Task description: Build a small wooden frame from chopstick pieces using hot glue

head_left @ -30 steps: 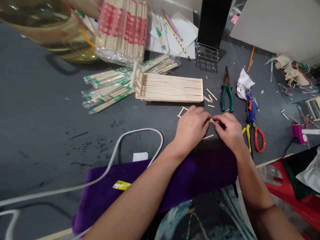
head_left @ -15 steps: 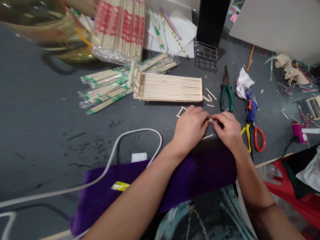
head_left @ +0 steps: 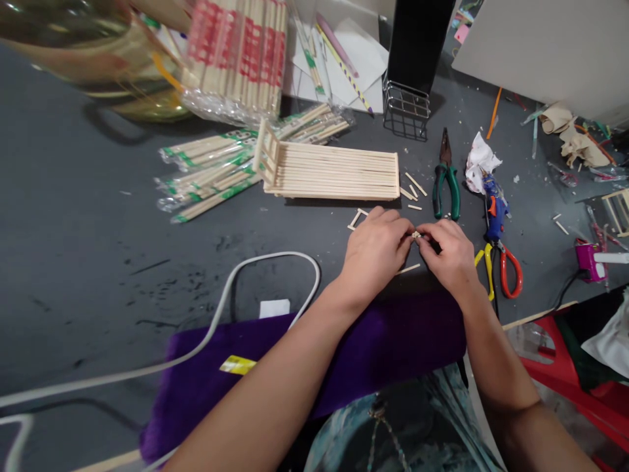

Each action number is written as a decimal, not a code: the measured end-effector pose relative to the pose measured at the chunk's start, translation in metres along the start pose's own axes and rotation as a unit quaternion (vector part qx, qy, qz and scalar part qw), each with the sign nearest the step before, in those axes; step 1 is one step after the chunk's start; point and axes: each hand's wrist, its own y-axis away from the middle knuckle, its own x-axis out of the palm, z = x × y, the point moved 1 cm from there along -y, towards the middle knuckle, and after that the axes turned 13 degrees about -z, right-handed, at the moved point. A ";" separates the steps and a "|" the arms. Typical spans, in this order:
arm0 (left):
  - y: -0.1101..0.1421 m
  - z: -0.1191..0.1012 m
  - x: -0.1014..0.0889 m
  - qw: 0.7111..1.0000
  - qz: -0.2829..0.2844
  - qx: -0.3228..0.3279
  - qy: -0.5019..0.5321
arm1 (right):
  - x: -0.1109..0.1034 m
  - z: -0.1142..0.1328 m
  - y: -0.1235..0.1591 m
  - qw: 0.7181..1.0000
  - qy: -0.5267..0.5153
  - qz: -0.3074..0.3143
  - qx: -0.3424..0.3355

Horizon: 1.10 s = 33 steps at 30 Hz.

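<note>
Small pale wooden stick pieces [head_left: 417, 235] are pinched between the fingertips of my left hand [head_left: 376, 246] and my right hand [head_left: 448, 252]; my fingers hide most of them. Just beyond my hands lies a miniature bed-like frame of wooden sticks [head_left: 337, 172], with a ladder-like headboard at its left end. A little stick frame [head_left: 357, 219] pokes out beside my left knuckles. Below my fingers a thin loose stick [head_left: 407, 269] rests on the table. Short cut sticks [head_left: 413, 190] lie off the bed's right end.
Green-handled pliers [head_left: 445, 180], a blue glue gun [head_left: 495, 213] and red-and-yellow-handled cutters [head_left: 510, 272] lie to the right. Wrapped chopsticks [head_left: 216, 174] and a red-marked chopstick pack [head_left: 236, 59] are at back left. A white cable [head_left: 230, 288] loops near a purple cloth [head_left: 196, 393]. A phone [head_left: 417, 42] stands behind.
My hands hold nearly the same pinch on the small stick pieces. The whole view has shifted very slightly; nothing on the table has visibly moved.
</note>
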 end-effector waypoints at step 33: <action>0.000 0.001 0.000 1.000 -0.001 -0.015 0.011 | 0.003 0.002 0.000 0.999 0.027 0.002 -0.018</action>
